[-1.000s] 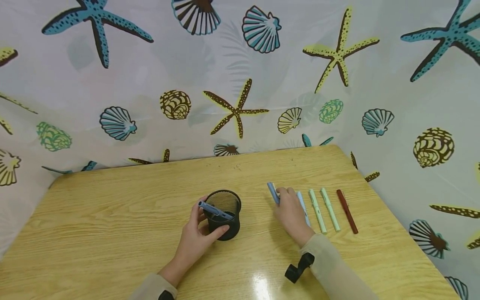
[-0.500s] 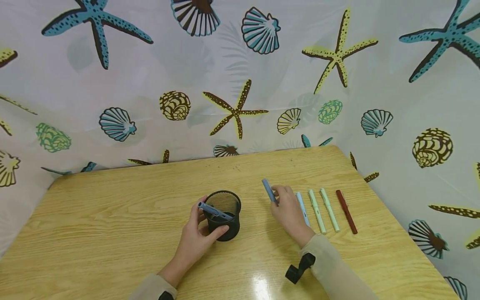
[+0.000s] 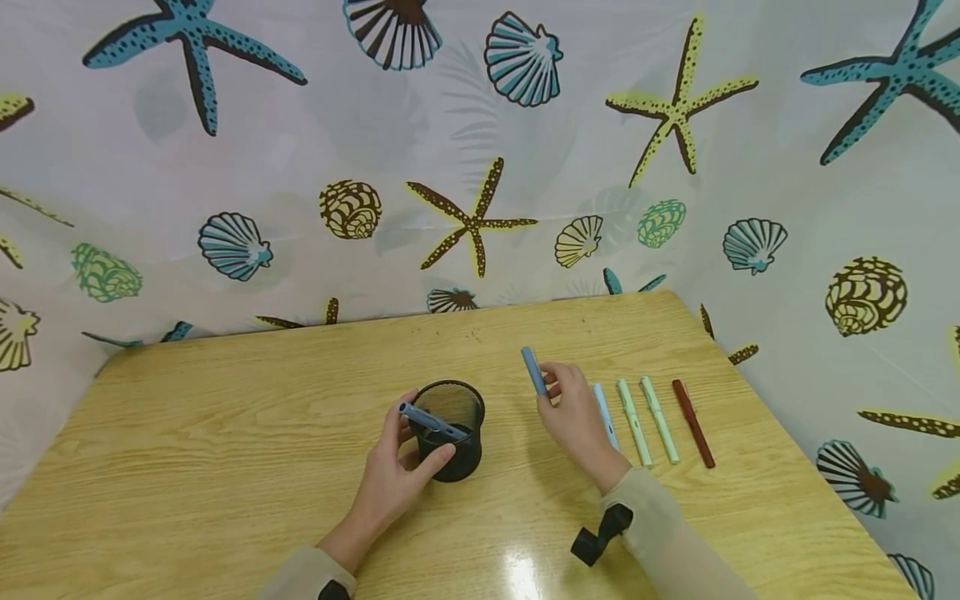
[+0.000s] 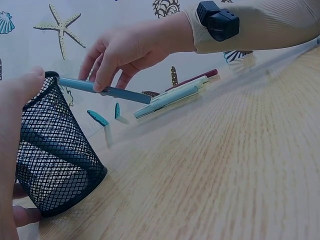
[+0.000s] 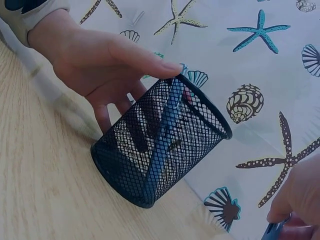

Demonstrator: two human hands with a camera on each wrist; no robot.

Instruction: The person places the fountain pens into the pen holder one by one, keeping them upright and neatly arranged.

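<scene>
My left hand (image 3: 390, 479) grips a black mesh pen cup (image 3: 463, 458) on the table, thumb in front and fingers around its left side. Inside the cup a blue pen (image 3: 431, 420) leans against the rim. To the right, my right hand (image 3: 576, 417) pinches another blue pen (image 3: 533, 372) by one end. The left wrist view shows this held pen (image 4: 127, 95) above the table, apart from the lying pens. In the right wrist view the leaning pen shows through the mesh of the cup (image 5: 165, 145).
Right of my right hand lie a light blue pen (image 3: 605, 417), two pale green pens (image 3: 634, 422) and a dark red pen (image 3: 693, 423), roughly side by side. The wooden table (image 3: 225, 433) meets a shell-patterned cloth (image 3: 300, 150) behind and at the right.
My right hand has shifted slightly left and raised the blue pen, which now sticks out farther to the back left. The left hand and the cup have barely moved.
</scene>
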